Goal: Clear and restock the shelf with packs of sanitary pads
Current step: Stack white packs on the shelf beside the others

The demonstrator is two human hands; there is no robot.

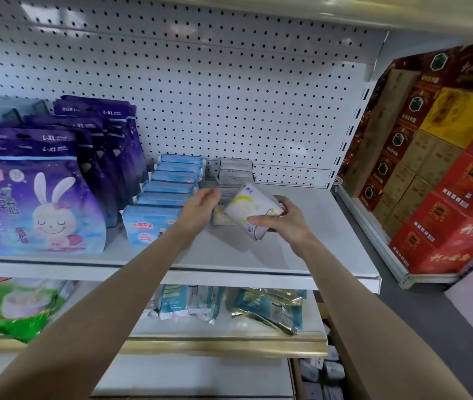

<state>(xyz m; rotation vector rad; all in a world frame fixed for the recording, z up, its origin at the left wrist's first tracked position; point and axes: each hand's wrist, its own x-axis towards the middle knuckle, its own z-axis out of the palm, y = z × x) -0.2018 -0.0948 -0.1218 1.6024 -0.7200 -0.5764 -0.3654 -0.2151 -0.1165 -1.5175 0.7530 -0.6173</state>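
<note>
White shelf (301, 243), "ABC" pack (251, 210) (right-hand (283, 219) grip).

Blurred, hidden and cut parts
Left hand (200, 204) blurred; hiding grey packs (234, 176); purple bags (31, 197) cut at left edge.

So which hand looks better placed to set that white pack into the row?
The right hand: it already grips the white pack, tilted just in front of the white row. The left hand is open and holds nothing, beside the blue packs.
</note>
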